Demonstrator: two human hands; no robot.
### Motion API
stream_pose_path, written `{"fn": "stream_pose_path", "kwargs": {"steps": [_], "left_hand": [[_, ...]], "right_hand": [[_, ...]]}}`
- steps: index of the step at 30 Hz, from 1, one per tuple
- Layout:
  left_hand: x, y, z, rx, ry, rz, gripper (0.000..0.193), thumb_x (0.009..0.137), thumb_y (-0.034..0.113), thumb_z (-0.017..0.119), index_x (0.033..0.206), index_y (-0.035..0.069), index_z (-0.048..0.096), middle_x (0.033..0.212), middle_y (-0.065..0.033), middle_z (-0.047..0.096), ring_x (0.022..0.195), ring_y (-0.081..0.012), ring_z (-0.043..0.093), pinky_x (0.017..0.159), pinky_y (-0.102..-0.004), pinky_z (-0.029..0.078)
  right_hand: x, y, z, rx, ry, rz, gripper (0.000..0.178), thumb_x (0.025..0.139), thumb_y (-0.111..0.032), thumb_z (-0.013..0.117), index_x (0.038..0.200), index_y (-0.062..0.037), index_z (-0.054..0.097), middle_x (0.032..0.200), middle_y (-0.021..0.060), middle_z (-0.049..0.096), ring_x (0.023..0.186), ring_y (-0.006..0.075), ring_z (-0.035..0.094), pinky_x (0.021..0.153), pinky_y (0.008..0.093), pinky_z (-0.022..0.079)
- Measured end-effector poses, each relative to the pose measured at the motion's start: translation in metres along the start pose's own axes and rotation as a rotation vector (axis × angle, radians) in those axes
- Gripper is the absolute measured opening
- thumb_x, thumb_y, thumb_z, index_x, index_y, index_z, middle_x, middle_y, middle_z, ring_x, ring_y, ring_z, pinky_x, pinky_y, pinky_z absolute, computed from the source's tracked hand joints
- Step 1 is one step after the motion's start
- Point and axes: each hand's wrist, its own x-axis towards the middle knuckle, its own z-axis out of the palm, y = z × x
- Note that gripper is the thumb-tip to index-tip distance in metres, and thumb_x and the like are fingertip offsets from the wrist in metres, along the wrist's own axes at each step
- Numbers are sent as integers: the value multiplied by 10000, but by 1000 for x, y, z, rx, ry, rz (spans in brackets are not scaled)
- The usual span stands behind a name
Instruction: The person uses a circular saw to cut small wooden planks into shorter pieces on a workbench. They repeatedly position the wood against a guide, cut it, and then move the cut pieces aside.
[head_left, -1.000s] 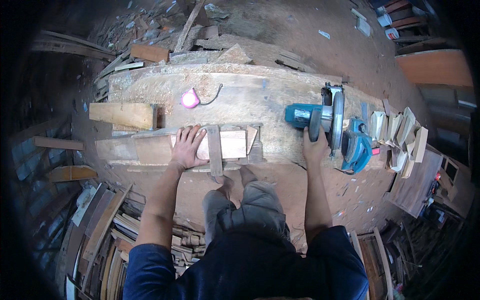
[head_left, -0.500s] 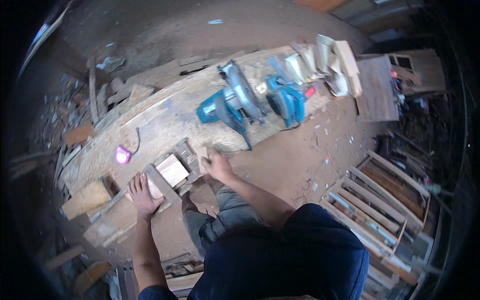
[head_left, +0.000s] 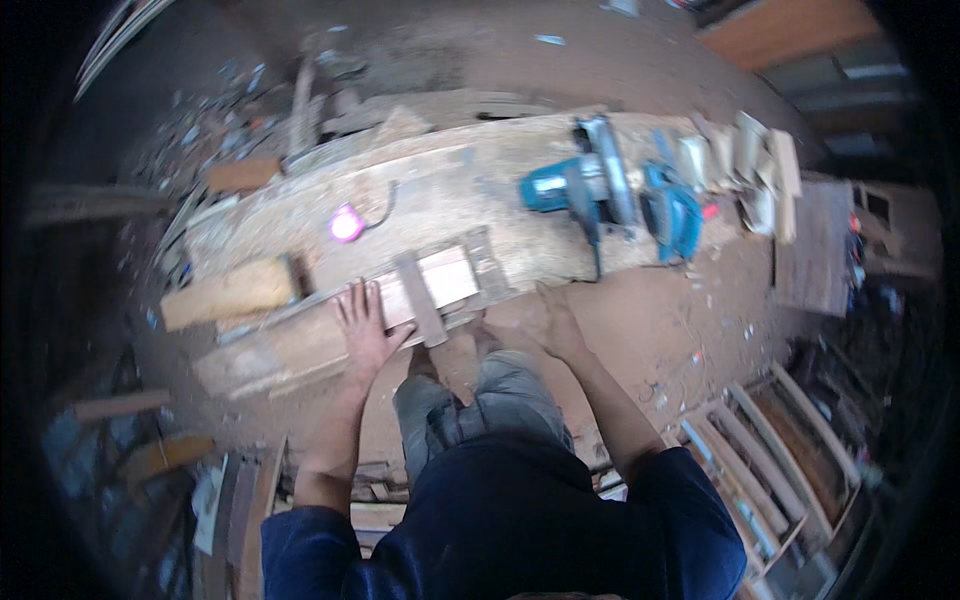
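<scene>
My left hand (head_left: 366,326) lies flat with its fingers spread on a long pale wooden plank (head_left: 310,335) at the near edge of the workbench. Just right of its fingers, a short grey-brown wooden strip (head_left: 421,300) lies crosswise over the plank. Beyond the plank's right end is a weathered wood piece (head_left: 487,265). Off to the right, my right hand (head_left: 552,322) hovers near the bench edge, apart from the plank. It is smeared by motion, and whether it holds anything cannot be made out.
A blue circular saw (head_left: 575,185) and a second blue power tool (head_left: 672,213) stand on the workbench (head_left: 430,200). Left of them are a pink-rimmed round object (head_left: 347,223) with a cord and a thick wood block (head_left: 232,292). Wooden frames (head_left: 770,465) lie at the lower right.
My right hand has moved right, away from the wood pieces beside the plank. My left hand stays on the plank with fingers spread. The whole view has shifted and turned.
</scene>
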Motion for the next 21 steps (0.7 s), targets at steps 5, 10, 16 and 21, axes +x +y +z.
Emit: {"fn": "stream_pose_path", "kwargs": {"steps": [5, 10, 16, 21], "left_hand": [[-27, -14, 0, -80, -69, 8, 1248, 741, 744, 712, 1595, -34, 242, 1677, -276, 166, 1560, -483, 67, 1249, -632, 24], [-26, -7, -13, -132, -123, 19, 1354, 674, 850, 672, 1598, -40, 240, 1691, -244, 145, 1559, -488, 48, 1251, -626, 17], [-42, -10, -5, -114, -142, 35, 1256, 722, 789, 694, 1588, -22, 279, 1677, -244, 191, 1552, -472, 104, 1245, -633, 58], [-59, -12, 6, -124, -34, -32, 1053, 826, 682, 682, 1568, 16, 342, 1643, -226, 272, 1523, -455, 202, 1236, -630, 118]], "right_hand": [[74, -109, 41, -576, -361, -416, 1284, 633, -509, 909, 1582, 45, 243, 1616, 311, 253, 1532, 456, 204, 1271, 527, 158], [97, -98, 65, -717, -438, -495, 1295, 645, -491, 901, 1596, 38, 199, 1644, 350, 146, 1542, 499, 141, 1277, 521, 166], [85, -50, 78, -534, -486, -460, 1273, 670, -492, 897, 1598, 22, 193, 1630, 300, 205, 1532, 483, 173, 1240, 503, 283], [58, -74, 77, -388, -239, -365, 984, 817, -309, 820, 1552, 60, 280, 1571, 253, 332, 1477, 409, 339, 1151, 439, 409]]}}
